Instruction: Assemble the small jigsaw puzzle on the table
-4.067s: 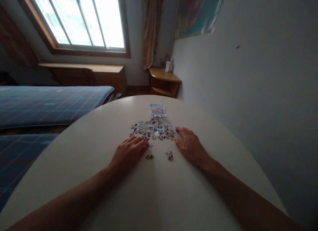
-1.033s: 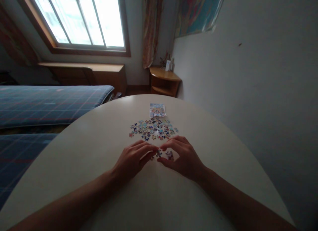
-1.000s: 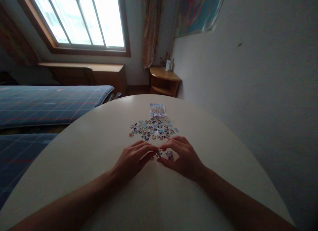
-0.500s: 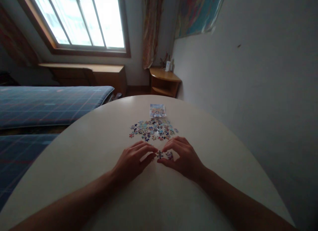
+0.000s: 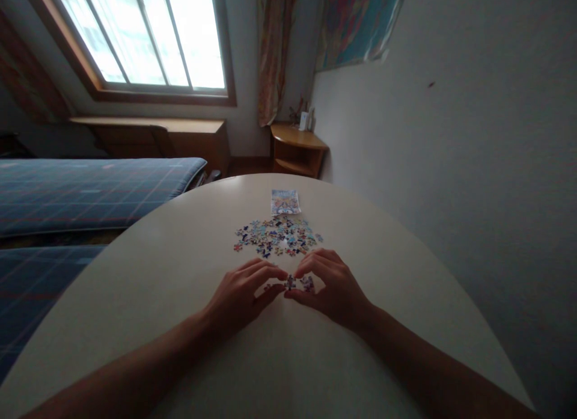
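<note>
At the near middle of the white table, my left hand [image 5: 246, 290] has its thumb and forefinger closed at the left edge of a small jigsaw puzzle piece [image 5: 291, 282]. My right hand [image 5: 331, 279] grips the same piece from the right, forefinger above and thumb below. Under the arch of my right hand lie a few puzzle pieces [image 5: 307, 284], which look joined. Another small piece [image 5: 268, 286] shows partly behind my left thumb. Just beyond both hands spreads a loose pile of puzzle pieces [image 5: 274, 234], mostly blue, white and tan.
A printed picture card [image 5: 285, 202] lies flat behind the pile on the round white table [image 5: 369, 226]. To the left is a bed with a blue plaid mattress [image 5: 90, 193]. A wall [image 5: 451, 166] runs along the right, and a corner shelf [image 5: 300, 136] stands beyond the table.
My left thumb and forefinger have moved slightly closer to the piece, and the small piece behind that thumb shows more clearly. My right hand stays nearly still.
</note>
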The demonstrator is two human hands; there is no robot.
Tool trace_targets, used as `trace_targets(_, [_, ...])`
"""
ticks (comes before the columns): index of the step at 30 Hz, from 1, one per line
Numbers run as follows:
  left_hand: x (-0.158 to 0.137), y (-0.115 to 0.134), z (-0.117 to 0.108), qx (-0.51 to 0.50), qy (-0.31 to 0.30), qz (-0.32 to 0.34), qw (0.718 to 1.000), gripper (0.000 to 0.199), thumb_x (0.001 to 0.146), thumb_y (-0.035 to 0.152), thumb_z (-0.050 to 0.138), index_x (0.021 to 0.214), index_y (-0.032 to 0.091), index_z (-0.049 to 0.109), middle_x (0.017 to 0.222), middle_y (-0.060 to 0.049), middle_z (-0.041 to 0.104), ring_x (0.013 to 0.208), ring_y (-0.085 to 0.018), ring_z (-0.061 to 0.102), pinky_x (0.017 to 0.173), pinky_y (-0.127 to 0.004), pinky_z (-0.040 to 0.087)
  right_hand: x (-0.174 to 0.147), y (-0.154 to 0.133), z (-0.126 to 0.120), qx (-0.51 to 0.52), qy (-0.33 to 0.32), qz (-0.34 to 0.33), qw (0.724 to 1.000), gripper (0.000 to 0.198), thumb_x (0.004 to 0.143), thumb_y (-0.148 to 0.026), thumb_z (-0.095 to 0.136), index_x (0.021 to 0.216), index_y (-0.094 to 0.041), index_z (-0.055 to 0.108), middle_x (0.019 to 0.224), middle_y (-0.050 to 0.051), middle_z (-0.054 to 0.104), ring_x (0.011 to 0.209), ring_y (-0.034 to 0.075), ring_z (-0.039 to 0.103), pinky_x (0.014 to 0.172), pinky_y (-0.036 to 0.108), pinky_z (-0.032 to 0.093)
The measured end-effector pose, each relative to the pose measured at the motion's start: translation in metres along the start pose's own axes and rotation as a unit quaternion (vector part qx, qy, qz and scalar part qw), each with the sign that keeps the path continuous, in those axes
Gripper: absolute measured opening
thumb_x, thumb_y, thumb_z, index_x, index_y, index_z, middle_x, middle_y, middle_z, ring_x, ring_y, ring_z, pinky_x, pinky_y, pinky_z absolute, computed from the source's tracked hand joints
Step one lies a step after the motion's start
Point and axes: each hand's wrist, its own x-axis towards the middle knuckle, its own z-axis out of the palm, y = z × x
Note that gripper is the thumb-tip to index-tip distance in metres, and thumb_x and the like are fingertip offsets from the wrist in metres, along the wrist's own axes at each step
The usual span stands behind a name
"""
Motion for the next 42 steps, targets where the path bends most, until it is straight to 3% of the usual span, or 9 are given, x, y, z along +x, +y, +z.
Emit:
trace_targets(24, [-0.001, -0.002, 0.000, 0.027, 0.014, -0.026, 0.999, 0.007, 0.095, 0.024, 0.058, 0.099, 0.021, 0.064, 0.092, -0.004, 0.072, 0.084, -0.016, 0.068, 0.075, -0.028, 0.055, 0.000, 0.002, 0.000, -0.010, -0.003, 0.005, 1.000, 0.012, 0.084, -0.031, 0.073, 0.088, -0.023, 0.066, 0.083, 0.001, 0.071, 0.084, 0.019, 0.065, 0.082, 0.034, 0.046])
trace_targets(31, [-0.004, -0.006, 0.002, 0.060, -0.003, -0.049, 0.997, 0.010, 0.094, 0.023, 0.058, 0.102, 0.022, 0.064, 0.096, -0.004, 0.071, 0.089, -0.018, 0.067, 0.078, -0.031, 0.054, -0.001, 0.004, 0.000, -0.020, -0.020, 0.066, 0.997, 0.016, 0.078, -0.023, 0.076, 0.091, -0.024, 0.067, 0.090, 0.003, 0.072, 0.090, 0.022, 0.066, 0.084, 0.038, 0.047])
trace_targets(42, [-0.002, -0.002, 0.000, 0.045, -0.061, -0.005, 0.997, 0.015, 0.093, 0.017, 0.055, 0.102, 0.021, 0.066, 0.103, -0.005, 0.071, 0.092, -0.018, 0.063, 0.081, -0.032, 0.056, -0.002, 0.021, 0.003, 0.016, -0.050, 0.181, 0.982, 0.015, 0.077, -0.020, 0.072, 0.091, -0.024, 0.070, 0.102, 0.005, 0.070, 0.102, 0.024, 0.063, 0.094, 0.042, 0.046])
